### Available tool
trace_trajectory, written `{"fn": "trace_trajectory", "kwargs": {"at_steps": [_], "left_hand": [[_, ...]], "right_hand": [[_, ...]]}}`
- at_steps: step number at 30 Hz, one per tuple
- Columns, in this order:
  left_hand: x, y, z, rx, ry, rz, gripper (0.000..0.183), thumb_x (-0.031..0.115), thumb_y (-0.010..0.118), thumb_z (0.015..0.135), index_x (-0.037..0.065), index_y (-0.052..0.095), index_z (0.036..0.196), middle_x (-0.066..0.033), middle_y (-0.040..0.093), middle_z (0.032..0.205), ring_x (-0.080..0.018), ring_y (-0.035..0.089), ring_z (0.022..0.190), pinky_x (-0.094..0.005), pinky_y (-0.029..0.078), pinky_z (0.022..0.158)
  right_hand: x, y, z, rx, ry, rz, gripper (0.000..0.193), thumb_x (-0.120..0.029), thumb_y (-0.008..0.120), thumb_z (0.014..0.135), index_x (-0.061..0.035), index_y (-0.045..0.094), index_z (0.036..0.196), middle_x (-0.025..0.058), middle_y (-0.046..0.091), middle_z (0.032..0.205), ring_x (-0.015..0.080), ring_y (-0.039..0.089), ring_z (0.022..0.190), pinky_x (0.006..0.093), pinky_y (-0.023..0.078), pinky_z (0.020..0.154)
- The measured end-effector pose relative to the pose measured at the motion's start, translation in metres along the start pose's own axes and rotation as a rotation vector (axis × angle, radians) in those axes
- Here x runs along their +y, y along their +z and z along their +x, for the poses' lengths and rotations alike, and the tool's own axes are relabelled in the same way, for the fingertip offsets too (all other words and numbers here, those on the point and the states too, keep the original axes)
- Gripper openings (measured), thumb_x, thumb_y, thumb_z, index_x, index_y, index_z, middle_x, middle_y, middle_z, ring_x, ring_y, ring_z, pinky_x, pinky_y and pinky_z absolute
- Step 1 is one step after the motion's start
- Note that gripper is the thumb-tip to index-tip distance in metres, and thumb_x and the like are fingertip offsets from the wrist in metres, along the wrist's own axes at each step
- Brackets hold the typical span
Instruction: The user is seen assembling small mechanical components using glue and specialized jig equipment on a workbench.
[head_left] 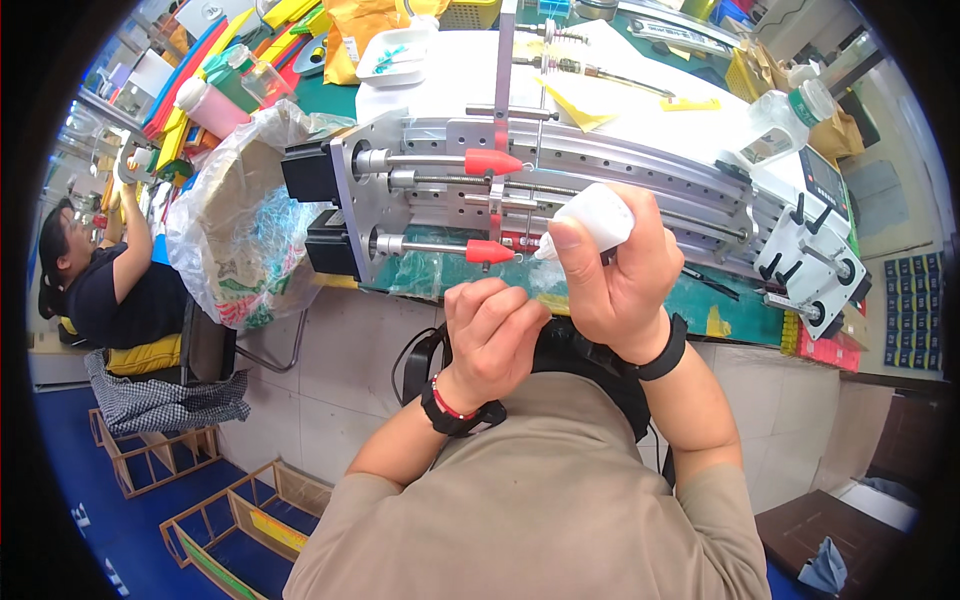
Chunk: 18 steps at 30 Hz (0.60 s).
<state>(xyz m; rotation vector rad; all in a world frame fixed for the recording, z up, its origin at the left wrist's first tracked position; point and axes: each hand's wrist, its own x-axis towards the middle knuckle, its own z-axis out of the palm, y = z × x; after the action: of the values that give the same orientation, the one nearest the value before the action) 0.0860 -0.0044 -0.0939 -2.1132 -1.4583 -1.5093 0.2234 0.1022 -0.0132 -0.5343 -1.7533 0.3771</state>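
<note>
My right hand (615, 280) grips a small white squeeze bottle (598, 218), tilted with its nozzle pointing left toward a thin wire piece by the lower red cone (489, 251) of a metal machine (560, 170). My left hand (490, 335) is curled just below the nozzle, fingers pinched together; what it pinches is too small to make out. A second red cone (492, 162) sits on the upper rod. Both wrists wear black bands.
A clear plastic bag (245, 215) of parts bulges at the bench's left end. A white control unit with black knobs (815, 250) stands at the right. A seated person (110, 270) works at far left. Wooden crates (230, 510) lie on the blue floor.
</note>
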Motion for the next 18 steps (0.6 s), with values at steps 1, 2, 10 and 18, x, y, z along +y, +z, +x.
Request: {"fn": "trace_trajectory", "kwargs": {"at_steps": [1, 2, 10, 18], "left_hand": [[-0.001, 0.002, -0.002, -0.004, 0.002, 0.026, 0.028, 0.005, 0.087, 0.076, 0.008, 0.077, 0.102, -0.0033, 0.068, 0.109, -0.0278, 0.065, 0.102, -0.0431, 0.045, 0.09], [-0.001, 0.003, -0.003, -0.003, 0.001, 0.026, 0.028, 0.005, 0.087, 0.076, 0.008, 0.077, 0.102, -0.0033, 0.068, 0.109, -0.0278, 0.065, 0.102, -0.0431, 0.045, 0.09], [-0.002, 0.002, -0.006, -0.005, -0.011, 0.044, 0.029, 0.005, 0.086, 0.076, 0.008, 0.076, 0.103, -0.0037, 0.068, 0.109, -0.0288, 0.065, 0.103, -0.0437, 0.046, 0.091], [-0.003, 0.003, -0.004, -0.01, -0.02, 0.028, 0.027, 0.002, 0.084, 0.078, 0.008, 0.074, 0.102, -0.0049, 0.067, 0.107, -0.0304, 0.064, 0.101, -0.0441, 0.046, 0.09]], "right_hand": [[0.0, 0.0, -0.001, 0.005, -0.003, -0.001, 0.032, -0.021, 0.086, 0.099, 0.0022, 0.067, 0.111, 0.0064, 0.07, 0.082, 0.0166, 0.063, 0.058, 0.0298, 0.048, 0.053], [0.0, 0.001, -0.001, 0.01, -0.006, -0.001, 0.033, -0.021, 0.087, 0.099, 0.0025, 0.067, 0.111, 0.0064, 0.07, 0.082, 0.017, 0.063, 0.058, 0.0301, 0.049, 0.053], [-0.002, -0.003, -0.005, 0.037, -0.009, -0.027, 0.036, -0.022, 0.087, 0.099, 0.003, 0.066, 0.113, 0.0071, 0.071, 0.083, 0.0181, 0.063, 0.058, 0.0305, 0.05, 0.054], [0.0, -0.01, -0.003, 0.034, 0.01, -0.056, 0.034, -0.02, 0.087, 0.098, 0.0034, 0.066, 0.111, 0.0072, 0.07, 0.081, 0.0176, 0.063, 0.058, 0.0306, 0.049, 0.054]]}}
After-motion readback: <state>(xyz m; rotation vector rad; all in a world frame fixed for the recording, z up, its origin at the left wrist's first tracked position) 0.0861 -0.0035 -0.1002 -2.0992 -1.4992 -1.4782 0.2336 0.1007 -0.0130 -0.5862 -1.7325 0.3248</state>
